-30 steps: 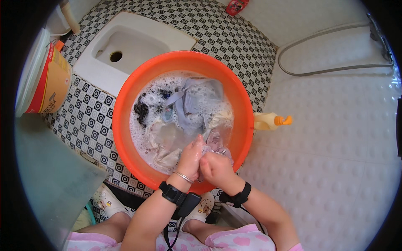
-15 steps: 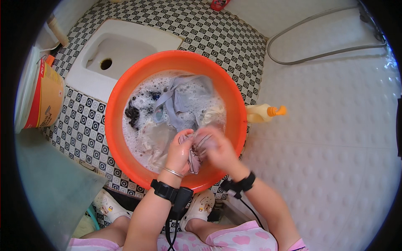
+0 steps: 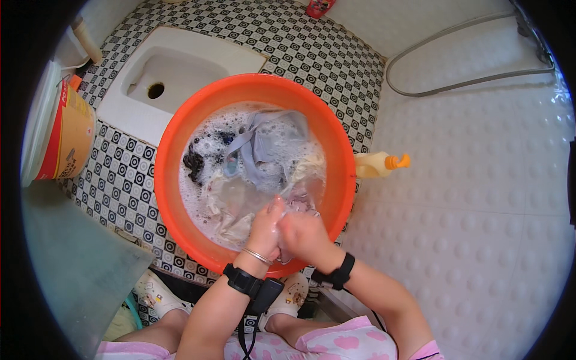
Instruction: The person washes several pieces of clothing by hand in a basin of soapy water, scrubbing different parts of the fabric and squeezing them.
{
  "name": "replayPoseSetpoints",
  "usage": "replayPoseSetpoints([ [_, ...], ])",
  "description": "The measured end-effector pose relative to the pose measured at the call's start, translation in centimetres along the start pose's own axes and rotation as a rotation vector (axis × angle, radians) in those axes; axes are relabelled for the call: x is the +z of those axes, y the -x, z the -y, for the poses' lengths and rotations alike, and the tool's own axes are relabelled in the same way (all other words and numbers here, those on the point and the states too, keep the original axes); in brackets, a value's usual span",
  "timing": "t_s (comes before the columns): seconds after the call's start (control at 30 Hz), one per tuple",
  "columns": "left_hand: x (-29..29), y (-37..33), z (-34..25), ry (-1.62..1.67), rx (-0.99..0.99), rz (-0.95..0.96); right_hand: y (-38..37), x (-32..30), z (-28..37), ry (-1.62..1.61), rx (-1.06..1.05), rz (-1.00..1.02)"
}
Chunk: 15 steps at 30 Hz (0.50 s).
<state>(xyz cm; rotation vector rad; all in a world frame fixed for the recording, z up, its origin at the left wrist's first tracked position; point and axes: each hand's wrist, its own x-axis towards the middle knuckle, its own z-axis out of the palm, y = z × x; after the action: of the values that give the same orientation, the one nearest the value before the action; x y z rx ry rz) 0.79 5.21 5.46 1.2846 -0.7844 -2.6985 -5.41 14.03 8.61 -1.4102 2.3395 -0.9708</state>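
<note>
A wide orange basin (image 3: 167, 198) of sudsy water stands on the tiled floor in front of me. Pressed together over its near side, my left hand (image 3: 264, 231) and my right hand (image 3: 305, 235) both grip a pinkish striped cloth (image 3: 306, 198). My fingers cover much of it, and part spreads out beyond them toward the water. A grey-blue garment with straps (image 3: 259, 157) floats farther in. Dark fabric (image 3: 193, 163) lies by the left wall, and pale cream fabric (image 3: 234, 228) soaks just left of my hands.
Right of the basin is a cream pump bottle (image 3: 373, 164) with an orange top. Behind it, a white squat toilet (image 3: 117, 111) is set in the floor. A lidded bucket (image 3: 75, 135) stands at left. A shower hose (image 3: 447, 86) hangs along the right wall.
Both hands have drawn slightly nearer to me and come together. The striped cloth, which hung below my fingers, now shows mostly beyond them.
</note>
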Motion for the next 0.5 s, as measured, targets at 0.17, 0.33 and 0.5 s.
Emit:
replayPoseSetpoints([
  [0.17,0.0,0.2,1.2,-0.02,0.035,0.055,0.4,-0.3,-0.5,-0.107,0.218,0.018],
  [0.33,-1.6,-0.1,-1.5,-0.06,0.172,0.037,0.5,-0.7,0.3,-0.139,0.31,0.298],
  [0.5,-2.4,-1.2,-4.6,-0.095,0.387,0.167,0.2,-4.0,-4.2,-0.322,0.382,0.533],
])
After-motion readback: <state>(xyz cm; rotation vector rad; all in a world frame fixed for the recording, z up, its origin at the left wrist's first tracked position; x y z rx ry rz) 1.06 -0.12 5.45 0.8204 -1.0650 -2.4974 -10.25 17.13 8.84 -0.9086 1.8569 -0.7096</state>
